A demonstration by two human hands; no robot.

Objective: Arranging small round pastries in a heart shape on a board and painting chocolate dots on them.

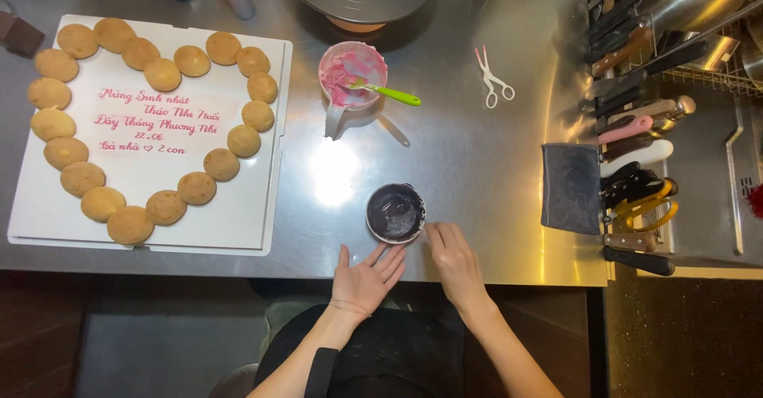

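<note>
So the brushed steel counter (477, 175) takes up most of the view, shiny with a glare spot in the middle. At about 9 o'clock sits a big square white board (151, 171) with round golden cookies (163, 74) laid out in a heart shape and pink icing handwriting inside. Over at 3 o'clock there's a rack of knives (632, 112) with dark, wooden and pink handles, plus a flat grey pad (570, 187) beside it. Around 12 o'clock is a small cup smeared with pink icing (353, 70), a green-handled spatula (389, 92) resting in it, and little white scissors (494, 81) further right. Near the counter's front edge sits a small round dark bowl (395, 213), glossy inside. The right hand (455, 261) has its fingers straight and together, tips right by the bowl's rim, gripping nothing. The left hand (364, 280) lies flat, fingers spread open, just below the bowl.
</note>
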